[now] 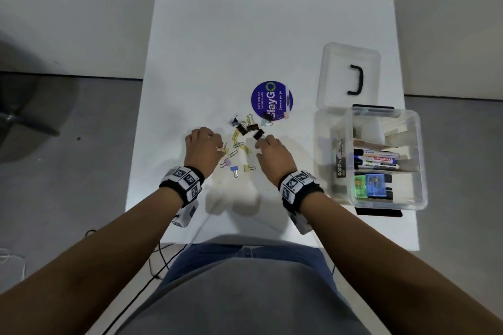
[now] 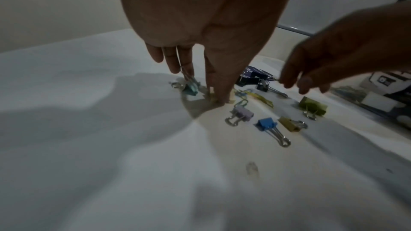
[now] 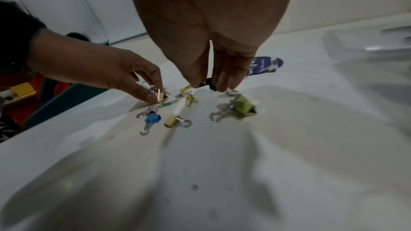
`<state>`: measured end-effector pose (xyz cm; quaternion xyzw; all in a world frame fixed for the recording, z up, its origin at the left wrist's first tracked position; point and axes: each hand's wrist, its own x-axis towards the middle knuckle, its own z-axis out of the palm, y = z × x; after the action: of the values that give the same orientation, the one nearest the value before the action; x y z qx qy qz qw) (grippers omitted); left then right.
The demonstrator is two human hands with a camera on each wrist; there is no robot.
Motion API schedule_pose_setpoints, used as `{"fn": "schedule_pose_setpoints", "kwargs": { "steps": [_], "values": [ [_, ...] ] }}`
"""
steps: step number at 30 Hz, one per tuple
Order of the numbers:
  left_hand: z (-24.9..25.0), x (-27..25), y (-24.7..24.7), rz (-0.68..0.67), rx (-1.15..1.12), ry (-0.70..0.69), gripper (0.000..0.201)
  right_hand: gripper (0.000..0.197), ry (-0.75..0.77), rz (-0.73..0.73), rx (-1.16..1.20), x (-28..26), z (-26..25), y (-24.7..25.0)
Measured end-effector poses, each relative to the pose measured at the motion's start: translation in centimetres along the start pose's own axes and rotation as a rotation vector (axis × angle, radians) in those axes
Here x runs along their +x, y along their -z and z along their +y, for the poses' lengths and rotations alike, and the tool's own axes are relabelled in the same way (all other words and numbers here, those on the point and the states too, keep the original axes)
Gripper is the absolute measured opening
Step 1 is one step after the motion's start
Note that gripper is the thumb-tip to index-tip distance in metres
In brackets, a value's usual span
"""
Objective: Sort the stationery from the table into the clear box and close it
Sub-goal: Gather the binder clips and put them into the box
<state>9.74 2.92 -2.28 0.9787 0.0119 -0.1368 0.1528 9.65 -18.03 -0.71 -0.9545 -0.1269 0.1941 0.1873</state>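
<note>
the white square table (image 1: 217, 35) carries everything. the clear plastic box (image 1: 419, 160) stands open at the table's right edge, well right of the round purple sticker (image 1: 271, 100), and holds marker pens (image 1: 377, 159) and small coloured packs. its clear lid with a black handle (image 1: 348, 73) lies flat just beyond the box, right of the sticker. the left hand (image 1: 204, 148), below and left of the sticker, pinches a small pale yellow binder clip (image 3: 160, 95) between thumb and fingertips. the right hand (image 1: 272, 153), below the sticker, has thumb and fingers closed on a black binder clip (image 1: 258, 134). a scatter of coloured binder clips and paper clips (image 1: 239, 144) lies between the hands, just below the sticker, among them a blue binder clip (image 2: 265, 124) nearest the person.
</note>
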Motion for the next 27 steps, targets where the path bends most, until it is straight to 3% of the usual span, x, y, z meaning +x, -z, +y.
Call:
{"fn": "schedule_pose_setpoints", "kwargs": {
  "steps": [6, 10, 14, 21, 27],
  "values": [
    [1.3, 1.0, 0.6, 0.01, -0.003, -0.044, 0.038, 0.057, -0.01, -0.136, 0.038, 3.3, -3.7, -1.3],
    [2.0, 2.4, 0.5, -0.125, 0.053, -0.113, 0.054, 0.035, -0.048, -0.102, 0.016, 3.2, -2.9, -1.7],
    [2.3, 3.0, -0.3, -0.172, 0.098, -0.194, 0.058, 0.042, -0.065, -0.106, -0.046, 2.6, -1.3, -1.8],
    [2.0, 3.7, -1.4, -0.177, 0.06, -0.185, 0.02, 0.018, -0.217, 0.095, 0.256, 1.4, 0.2, 0.3],
    [2.9, 3.7, -1.3, -0.252, 0.223, -0.18, 0.034, 0.009, -0.227, 0.34, 0.511, -1.0, 0.6, 4.2]
  ]
}}
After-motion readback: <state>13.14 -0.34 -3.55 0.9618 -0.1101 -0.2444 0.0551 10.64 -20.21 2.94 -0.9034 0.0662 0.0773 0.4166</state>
